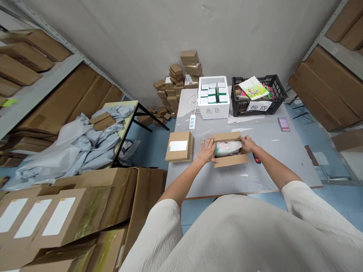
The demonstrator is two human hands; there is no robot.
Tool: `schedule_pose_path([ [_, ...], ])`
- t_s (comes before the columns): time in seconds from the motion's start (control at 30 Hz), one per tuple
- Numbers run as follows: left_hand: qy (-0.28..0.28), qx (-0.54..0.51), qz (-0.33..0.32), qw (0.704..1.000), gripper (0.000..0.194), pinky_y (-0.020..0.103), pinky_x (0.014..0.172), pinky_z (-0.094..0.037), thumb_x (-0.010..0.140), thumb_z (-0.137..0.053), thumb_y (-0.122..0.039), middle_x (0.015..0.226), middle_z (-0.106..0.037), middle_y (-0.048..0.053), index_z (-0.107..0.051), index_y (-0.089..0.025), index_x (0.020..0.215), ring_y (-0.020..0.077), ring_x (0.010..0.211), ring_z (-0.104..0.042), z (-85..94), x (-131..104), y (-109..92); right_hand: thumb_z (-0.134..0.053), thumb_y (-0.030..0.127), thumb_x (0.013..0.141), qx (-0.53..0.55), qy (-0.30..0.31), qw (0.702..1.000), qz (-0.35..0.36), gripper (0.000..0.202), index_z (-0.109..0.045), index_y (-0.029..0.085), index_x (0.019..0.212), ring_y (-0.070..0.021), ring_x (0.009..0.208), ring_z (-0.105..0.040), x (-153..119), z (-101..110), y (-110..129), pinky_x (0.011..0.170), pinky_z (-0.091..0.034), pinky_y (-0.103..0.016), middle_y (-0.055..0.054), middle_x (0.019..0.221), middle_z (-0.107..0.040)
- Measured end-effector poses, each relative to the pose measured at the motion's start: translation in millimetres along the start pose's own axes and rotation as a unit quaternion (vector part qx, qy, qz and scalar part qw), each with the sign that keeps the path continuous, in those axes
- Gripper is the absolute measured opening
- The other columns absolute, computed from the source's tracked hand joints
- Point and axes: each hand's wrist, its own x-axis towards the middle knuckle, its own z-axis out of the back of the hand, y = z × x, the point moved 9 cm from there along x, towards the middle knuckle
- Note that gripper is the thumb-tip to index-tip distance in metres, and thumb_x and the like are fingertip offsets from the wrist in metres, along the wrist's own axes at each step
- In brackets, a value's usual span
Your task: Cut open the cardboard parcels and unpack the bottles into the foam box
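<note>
An open cardboard box lies on the grey table, its long flaps spread. Inside it sits a wrapped item in clear and whitish plastic, with green and pink showing. My left hand rests on the box's left end, fingers spread. At the right end, the fingers of my right hand are bent round the cardboard edge. A red and black tool lies beside my right forearm, partly hidden. Left of my left hand is a closed box with a white label.
A white foam box of small cartons and a black crate stand at the table's back. A power strip lies near them, a pinkish phone-like object at right. Large cartons crowd the left.
</note>
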Motion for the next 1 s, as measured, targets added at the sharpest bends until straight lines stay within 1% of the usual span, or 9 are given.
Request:
schedule_pose_path([
  [0.1, -0.013, 0.009, 0.024, 1.000, 0.132, 0.064, 0.135, 0.004, 0.063, -0.091, -0.072, 0.178, -0.021, 0.025, -0.036, -0.015, 0.168, 0.0481, 0.167, -0.008, 1.9, -15.1, 9.2, -0.062, 0.033, 0.089, -0.006, 0.001, 1.000, 0.007, 0.081, -0.039, 0.030, 0.167, -0.0387, 0.138, -0.049, -1.0, 1.0, 4.3, 0.112, -0.049, -0.046, -0.015, 0.155, -0.044],
  [0.23, 0.049, -0.005, 0.059, 0.997, 0.133, 0.069, 0.132, 0.000, 0.072, -0.078, -0.083, 0.172, -0.033, 0.030, -0.026, -0.011, 0.172, 0.0519, 0.165, -0.013, -13.4, -18.9, 18.2, -0.064, 0.033, 0.087, -0.015, 0.014, 1.000, 0.009, 0.087, -0.034, 0.025, 0.168, -0.0408, 0.142, -0.044, -2.6, -1.8, 9.2, 0.112, -0.049, -0.047, -0.016, 0.165, -0.034],
  [0.37, 0.087, -0.049, 0.069, 0.993, 0.139, 0.063, 0.128, -0.023, 0.074, -0.079, -0.081, 0.168, -0.039, 0.031, -0.011, -0.014, 0.175, 0.0506, 0.161, -0.027, -21.2, -6.3, 17.3, -0.063, 0.033, 0.087, -0.038, 0.013, 0.999, 0.010, 0.087, -0.032, 0.024, 0.169, -0.0398, 0.139, -0.046, -4.9, -2.7, 10.9, 0.107, -0.050, -0.046, -0.017, 0.165, -0.035],
  [0.47, 0.079, -0.076, 0.081, 0.991, 0.153, 0.055, 0.122, -0.037, 0.064, -0.091, -0.072, 0.174, -0.029, 0.028, -0.002, -0.019, 0.176, 0.0516, 0.156, -0.035, -21.3, 7.3, 16.2, -0.063, 0.033, 0.088, -0.057, 0.006, 0.998, 0.012, 0.086, -0.032, 0.024, 0.168, -0.0392, 0.135, -0.049, -7.7, -1.4, 11.8, 0.103, -0.052, -0.046, -0.018, 0.163, -0.038],
  [0.57, 0.085, -0.088, 0.093, 0.988, 0.162, 0.055, 0.119, -0.040, 0.055, -0.097, -0.070, 0.181, -0.010, 0.024, 0.002, -0.025, 0.175, 0.0535, 0.155, -0.035, -27.6, 17.7, 16.3, -0.061, 0.032, 0.089, -0.055, 0.008, 0.998, 0.006, 0.085, -0.031, 0.025, 0.169, -0.0392, 0.137, -0.048, -11.3, -1.1, 12.6, 0.102, -0.053, -0.046, -0.018, 0.165, -0.036],
  [0.67, 0.106, -0.099, 0.078, 0.986, 0.164, 0.056, 0.118, -0.041, 0.054, -0.098, -0.070, 0.183, 0.000, 0.020, 0.005, -0.029, 0.175, 0.0534, 0.156, -0.032, -38.0, 23.4, 12.0, -0.060, 0.032, 0.090, -0.054, 0.008, 0.999, 0.002, 0.086, -0.028, 0.025, 0.170, -0.0391, 0.139, -0.046, -15.4, -0.2, 14.3, 0.103, -0.052, -0.046, -0.017, 0.166, -0.034],
  [0.83, 0.094, -0.106, 0.070, 0.987, 0.169, 0.057, 0.121, -0.036, 0.053, -0.098, -0.068, 0.183, 0.000, 0.019, 0.011, -0.027, 0.175, 0.0531, 0.157, -0.031, -44.2, 26.5, 10.8, -0.059, 0.032, 0.093, -0.064, 0.006, 0.998, 0.004, 0.083, -0.028, 0.024, 0.169, -0.0397, 0.140, -0.044, -24.2, 3.8, 19.3, 0.102, -0.050, -0.045, -0.018, 0.168, -0.033],
  [0.93, 0.077, -0.132, 0.060, 0.986, 0.167, 0.055, 0.121, -0.035, 0.054, -0.098, -0.069, 0.183, -0.003, 0.019, 0.008, -0.027, 0.175, 0.0517, 0.155, -0.033, -44.4, 24.4, 13.4, -0.061, 0.031, 0.093, -0.099, -0.040, 0.994, 0.022, 0.072, -0.042, 0.021, 0.162, -0.0416, 0.136, -0.045, -30.6, 16.3, 31.5, 0.108, -0.044, -0.050, -0.020, 0.165, -0.037],
  [1.0, 0.061, -0.155, 0.050, 0.985, 0.164, 0.054, 0.121, -0.035, 0.055, -0.095, -0.072, 0.184, -0.003, 0.017, 0.007, -0.028, 0.175, 0.0505, 0.155, -0.033, -44.1, 21.4, 15.7, -0.058, 0.028, 0.096, -0.122, -0.089, 0.986, 0.065, 0.057, -0.055, 0.017, 0.152, -0.0422, 0.134, -0.046, -35.0, 26.5, 51.8, 0.112, -0.040, -0.053, -0.022, 0.158, -0.045],
])
